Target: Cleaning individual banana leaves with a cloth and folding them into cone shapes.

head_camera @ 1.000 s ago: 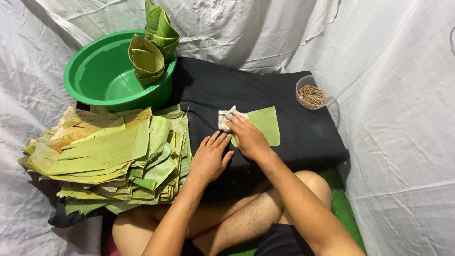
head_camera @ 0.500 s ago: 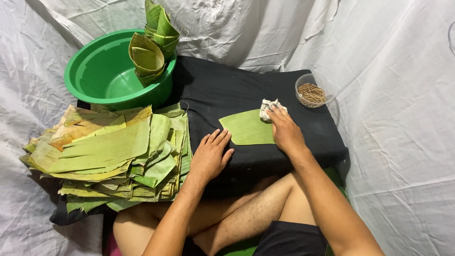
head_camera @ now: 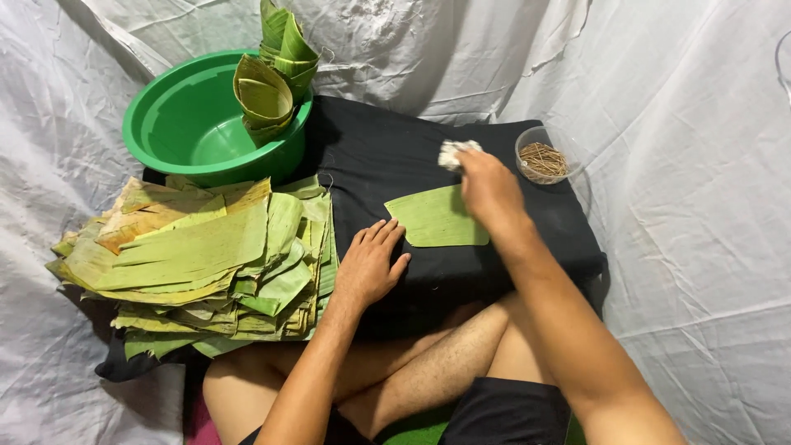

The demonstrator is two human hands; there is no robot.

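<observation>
A cut piece of green banana leaf (head_camera: 432, 219) lies flat on a black cloth-covered board (head_camera: 387, 152). My right hand (head_camera: 488, 189) is shut on a small white cloth (head_camera: 455, 152) and rests at the leaf's far right corner. My left hand (head_camera: 368, 264) lies flat and open on the black cloth, fingers spread, just left of the leaf's near edge and touching nothing else.
A thick stack of banana leaf pieces (head_camera: 198, 255) lies at the left. A green plastic basin (head_camera: 185, 124) behind it holds folded leaf cones (head_camera: 272, 78). A small clear bowl of thin sticks (head_camera: 544, 158) stands at the board's far right. White sheeting surrounds everything.
My right hand has wiped with the white cloth from the leaf's left end across to its right corner. The left hand has stayed put.
</observation>
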